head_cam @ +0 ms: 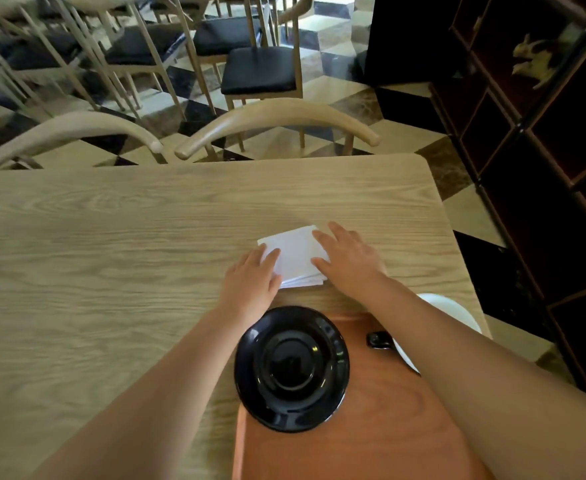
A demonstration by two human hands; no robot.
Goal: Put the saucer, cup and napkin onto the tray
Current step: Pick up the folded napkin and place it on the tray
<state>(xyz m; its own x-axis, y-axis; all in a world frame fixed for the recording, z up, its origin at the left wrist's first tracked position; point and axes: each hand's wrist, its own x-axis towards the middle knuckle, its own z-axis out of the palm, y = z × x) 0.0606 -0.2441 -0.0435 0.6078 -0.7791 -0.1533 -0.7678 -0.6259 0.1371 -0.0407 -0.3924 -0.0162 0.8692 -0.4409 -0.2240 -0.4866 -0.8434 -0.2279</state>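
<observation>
Head view: both hands flat and spread on the white napkin stack [293, 256], left hand [251, 284], right hand [348, 259], neither grip closed, likely squaring it for pickup. Napkins lie on the desk [111, 244] just beyond the orange tray [371, 445]; black saucer [291, 368] overhangs the tray's near-left edge.

Tray [371, 427] cut off by bottom edge at 6 o'clock; white cup [457, 311] at 4 o'clock mostly hidden under right forearm; small black object [378, 340] beside it unidentifiable; napkin [293, 258] edges covered by both hands' fingertips.
</observation>
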